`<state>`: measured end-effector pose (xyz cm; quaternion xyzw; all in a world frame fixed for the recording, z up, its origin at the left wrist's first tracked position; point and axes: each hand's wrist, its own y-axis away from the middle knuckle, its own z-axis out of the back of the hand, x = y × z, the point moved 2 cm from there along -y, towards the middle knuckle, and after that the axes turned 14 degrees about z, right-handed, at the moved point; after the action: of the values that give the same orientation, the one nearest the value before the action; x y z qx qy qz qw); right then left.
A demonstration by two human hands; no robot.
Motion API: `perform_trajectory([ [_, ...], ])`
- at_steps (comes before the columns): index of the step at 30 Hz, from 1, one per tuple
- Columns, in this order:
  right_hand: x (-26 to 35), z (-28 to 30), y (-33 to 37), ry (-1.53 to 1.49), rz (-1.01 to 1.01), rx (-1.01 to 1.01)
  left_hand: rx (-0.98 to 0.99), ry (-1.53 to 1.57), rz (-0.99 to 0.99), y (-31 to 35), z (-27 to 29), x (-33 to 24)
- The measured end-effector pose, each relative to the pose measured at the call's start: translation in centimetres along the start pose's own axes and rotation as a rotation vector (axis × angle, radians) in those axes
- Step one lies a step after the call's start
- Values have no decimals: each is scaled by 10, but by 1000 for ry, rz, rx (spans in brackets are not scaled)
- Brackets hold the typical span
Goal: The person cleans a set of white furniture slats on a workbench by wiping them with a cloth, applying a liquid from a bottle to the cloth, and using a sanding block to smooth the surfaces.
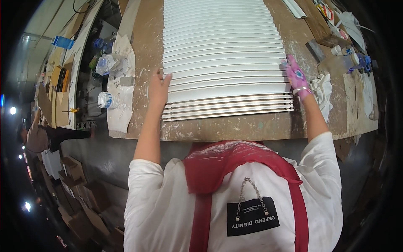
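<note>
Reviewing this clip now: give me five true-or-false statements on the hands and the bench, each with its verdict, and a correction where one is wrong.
1. The left hand is at the left ends of the slats. True.
2. The left hand wears a pink glove. False: it is bare; the right hand wears the pink glove.
3. The slats are dark brown. False: they are white.
4. A white cloth lies to the right of the right hand. True.
5. The white tub stands to the right of the slats. False: the white tub stands to their left.
</note>
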<state>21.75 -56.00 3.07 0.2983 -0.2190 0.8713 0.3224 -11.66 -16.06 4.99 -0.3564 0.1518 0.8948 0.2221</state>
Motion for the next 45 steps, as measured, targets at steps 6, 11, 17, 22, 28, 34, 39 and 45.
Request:
perform_trajectory([
  [6, -12, 11, 88, -426, -215, -209, 59, 446, 179, 76, 35, 51],
  [11, 56, -27, 110, 300, 138, -202, 33, 216, -1, 118, 3, 44],
  [17, 48, -37, 125, 58, -71, -296, -92, 116, -49, 124, 2, 53],
  [22, 64, -36, 104, 318, -63, -262, -75, 55, 72, 108, 7, 30],
  [28, 51, -44, 107, 214, -14, -305, -56, -54, -4, 112, 15, 29],
  [34, 61, -38, 107, 57, 52, -259, -89, -169, -46, 109, 14, 31],
  [39, 99, -11, 84, 605, 341, -103, -81, -408, -356, 106, 8, -22],
  [45, 124, -28, 65, 583, 415, 206, 131, -649, -325, 92, -22, -30],
])
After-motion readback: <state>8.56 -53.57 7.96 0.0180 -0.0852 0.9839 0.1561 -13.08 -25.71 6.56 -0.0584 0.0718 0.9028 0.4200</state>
